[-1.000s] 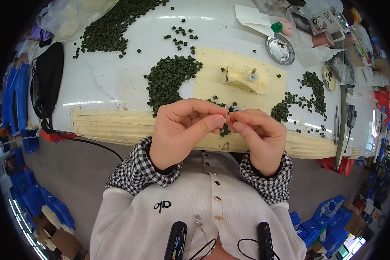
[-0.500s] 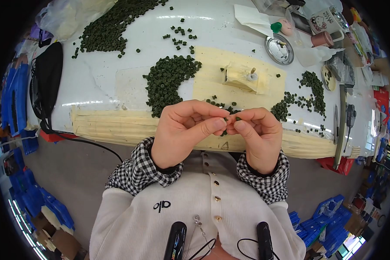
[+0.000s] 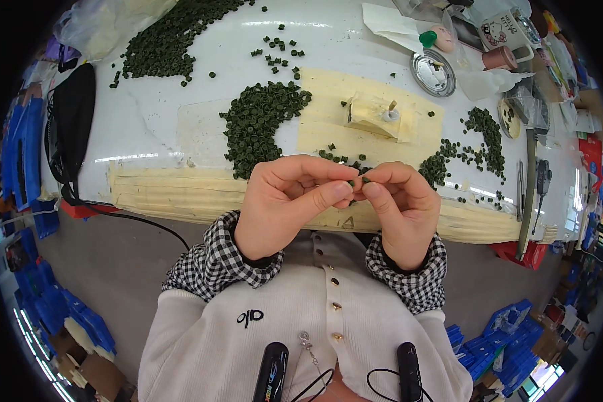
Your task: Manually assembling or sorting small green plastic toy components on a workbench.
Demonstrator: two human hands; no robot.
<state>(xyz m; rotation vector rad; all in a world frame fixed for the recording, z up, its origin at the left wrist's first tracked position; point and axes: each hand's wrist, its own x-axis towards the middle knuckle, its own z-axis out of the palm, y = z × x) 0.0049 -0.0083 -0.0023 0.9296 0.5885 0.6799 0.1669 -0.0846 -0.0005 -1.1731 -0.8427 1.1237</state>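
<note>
Head camera, looking down: a tiny dark green piece (image 3: 351, 183) is at the fingertips of the left hand (image 3: 278, 208), pinched between thumb and forefinger. Close beside it, the right hand (image 3: 407, 208) pinches a second green piece (image 3: 366, 179) in the same way. The fingertips nearly meet over the near edge of a white worktable (image 3: 147, 120); whether the two pieces touch is too small to tell.

Each piece should weigh almost nothing. It looks like moulded plastic or rubber, so probably firm and hard to break; how slippery it is cannot be told. Being so small, it could easily pop out of the grip, and its outer rim, nipped between thumb and forefinger, seems the surest hold.

Just beyond the fingertips lie loose pieces (image 3: 362, 157). Beyond the left hand is a dense heap of similar pieces (image 3: 251, 127). Ahead of the right hand, a tape-covered block (image 3: 372, 119) carries a short upright peg; to that hand's right is a scattered group of pieces (image 3: 486, 137).

Farther ahead and right of the right hand, a round metal dish (image 3: 427, 84) holds a small pale item. Farther right, a shallow dish (image 3: 514, 130) holds a few dark bits. Between them is a whitish squeeze bottle (image 3: 482, 85), contents unclear. Far ahead and left of the left hand, a crumpled clear bag (image 3: 104, 30) hides whatever it holds.
</note>
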